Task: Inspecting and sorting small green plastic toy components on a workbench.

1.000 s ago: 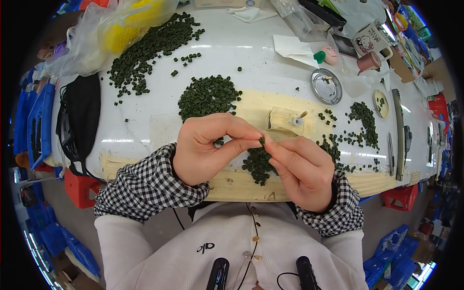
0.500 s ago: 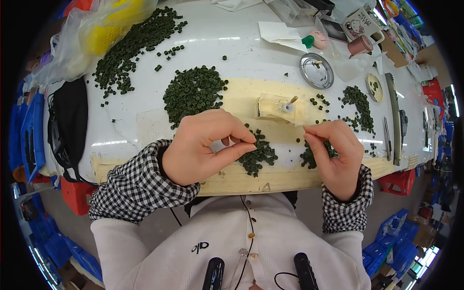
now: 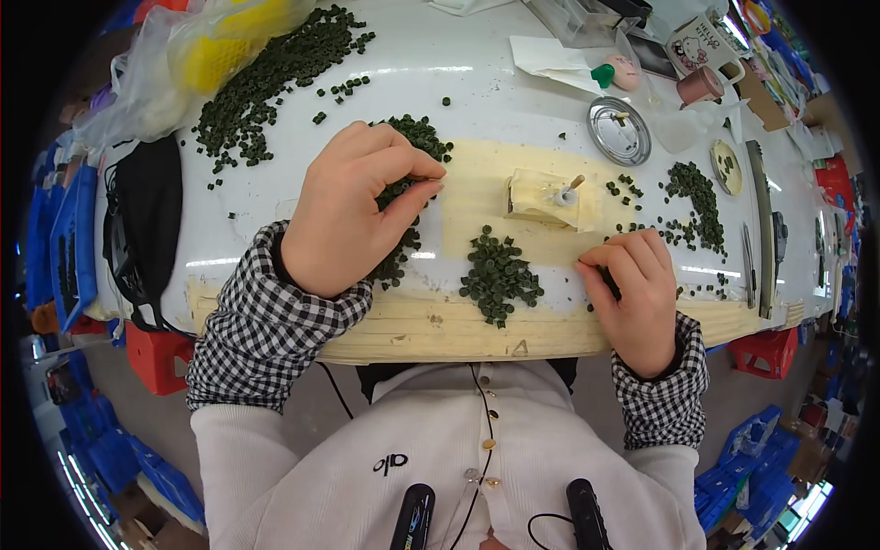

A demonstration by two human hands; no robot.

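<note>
My left hand (image 3: pixel 353 206) is over a heap of small dark green cylindrical pieces (image 3: pixel 417 133). Its thumb and index finger are pinched together, and whatever may lie between them is too small to make out. To the right, my right hand (image 3: pixel 634 298) also pinches thumb and forefinger, low over the table's front edge; I cannot tell what is between its tips. Between the hands lies a smaller pile of the green pieces (image 3: pixel 500 275). Beyond it, a block wrapped in cream tape (image 3: pixel 543 203) carries a short upright peg (image 3: pixel 574 184).
More green pieces lie at the far left (image 3: pixel 275 82) and right (image 3: pixel 697 202). A round metal lid (image 3: pixel 619 131), a small dish (image 3: pixel 726 167), tweezers (image 3: pixel 748 266) and a mug (image 3: pixel 701 46) are on the right. A black bag (image 3: pixel 147 229) is at the left edge.
My left hand has moved left and away from me, from the small pile to the larger heap. My right hand stays near the same place. The view has shifted slightly.
</note>
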